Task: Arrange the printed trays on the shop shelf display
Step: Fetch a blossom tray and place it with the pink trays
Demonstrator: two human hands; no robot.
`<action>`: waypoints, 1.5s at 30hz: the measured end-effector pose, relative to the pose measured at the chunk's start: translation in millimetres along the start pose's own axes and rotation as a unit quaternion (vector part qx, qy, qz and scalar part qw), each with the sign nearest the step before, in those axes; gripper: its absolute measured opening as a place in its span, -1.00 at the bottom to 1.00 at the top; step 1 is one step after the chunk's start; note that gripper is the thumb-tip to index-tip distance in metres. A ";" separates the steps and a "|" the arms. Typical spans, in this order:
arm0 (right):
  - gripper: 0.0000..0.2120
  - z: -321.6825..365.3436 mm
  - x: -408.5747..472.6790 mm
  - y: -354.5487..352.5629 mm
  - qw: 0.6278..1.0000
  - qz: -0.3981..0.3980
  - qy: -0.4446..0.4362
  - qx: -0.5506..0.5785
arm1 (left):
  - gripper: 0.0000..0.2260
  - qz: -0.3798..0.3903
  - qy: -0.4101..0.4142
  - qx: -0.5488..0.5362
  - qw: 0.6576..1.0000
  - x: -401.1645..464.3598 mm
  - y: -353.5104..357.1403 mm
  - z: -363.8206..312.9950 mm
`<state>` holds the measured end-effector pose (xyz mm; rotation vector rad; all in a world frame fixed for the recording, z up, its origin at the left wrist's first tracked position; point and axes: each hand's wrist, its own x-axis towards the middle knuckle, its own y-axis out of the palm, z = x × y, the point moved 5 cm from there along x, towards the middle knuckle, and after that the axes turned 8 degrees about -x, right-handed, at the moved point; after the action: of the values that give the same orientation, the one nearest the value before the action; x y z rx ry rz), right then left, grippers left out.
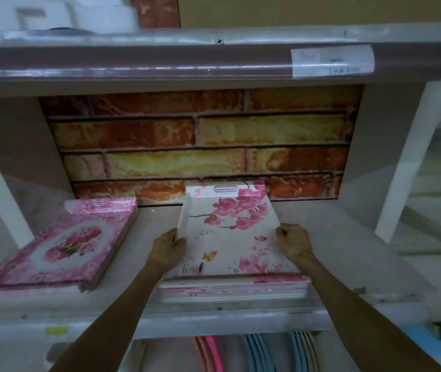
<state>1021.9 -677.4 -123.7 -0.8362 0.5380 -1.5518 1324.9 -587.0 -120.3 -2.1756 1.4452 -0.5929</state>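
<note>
Both hands, left (167,247) and right (295,244), fingers closed on side rims of top tray (230,237), tilted atop stack (234,288) on shelf (144,237). Risk: uneven push skews stack, front overhangs.

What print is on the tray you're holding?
Pink blossoms and butterflies on white, on the tray; head view.

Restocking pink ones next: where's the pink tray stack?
Head view: pink tray stack lies left on the shelf, beside the white tray both hands grip.
</note>
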 end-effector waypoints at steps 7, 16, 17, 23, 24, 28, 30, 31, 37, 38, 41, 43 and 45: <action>-0.72 2.5 1.6 5.0 0.999 0.001 -0.025 -0.047 | -0.68 -0.006 0.027 0.008 1.000 7.1 4.2 10.6; -0.66 0.7 4.0 5.2 0.995 0.071 -0.002 -0.075 | -0.66 0.043 0.057 0.049 0.996 8.7 -8.9 9.4; -0.65 3.4 3.6 1.5 0.992 0.092 -0.007 -0.088 | -0.67 0.048 0.065 0.055 0.995 7.8 -14.2 10.3; -0.60 64.5 -17.7 -35.2 0.995 0.006 -0.092 -0.041 | -0.82 0.006 0.192 0.006 0.981 -11.3 -62.5 4.0; -0.65 77.7 -24.5 -37.8 0.993 -0.013 -0.114 -0.021 | -0.82 -0.001 0.209 -0.010 0.978 -17.0 -71.5 0.6; -0.84 121.0 -54.2 -37.0 0.978 -0.059 -0.173 0.104 | -0.79 -0.024 0.249 -0.102 0.963 -42.9 -104.9 -12.4; -0.84 140.3 -65.7 -30.9 0.969 -0.053 -0.188 0.153 | -0.80 -0.037 0.253 -0.129 0.958 -54.5 -119.6 -15.1; -0.84 150.4 -70.0 -27.0 0.964 -0.051 -0.200 0.167 | -0.81 -0.041 0.259 -0.129 0.956 -59.5 -126.2 -14.4; -0.87 205.3 -78.6 -0.5 0.944 -0.025 -0.242 0.224 | -0.83 -0.054 0.289 -0.023 0.955 -76.3 -159.3 20.7; -0.85 211.8 -78.0 6.2 0.945 -0.018 -0.240 0.224 | -0.84 -0.055 0.295 0.004 0.954 -76.2 -164.2 31.8; -0.81 231.8 -77.8 27.9 0.945 -0.002 -0.243 0.218 | -0.81 -0.049 0.309 0.088 0.946 -76.0 -177.1 65.0; -0.83 247.3 -79.3 43.4 0.943 0.008 -0.250 0.222 | -0.76 -0.039 0.322 0.162 0.932 -77.1 -182.1 83.1; -0.86 262.9 -81.7 59.5 0.942 0.017 -0.255 0.216 | -0.71 -0.025 0.331 0.239 0.912 -76.9 -183.1 100.4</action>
<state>1262.1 -574.1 -19.0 -0.8349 -0.1642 -1.2825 1489.9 -439.1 -100.5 -1.6834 1.3380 -1.6319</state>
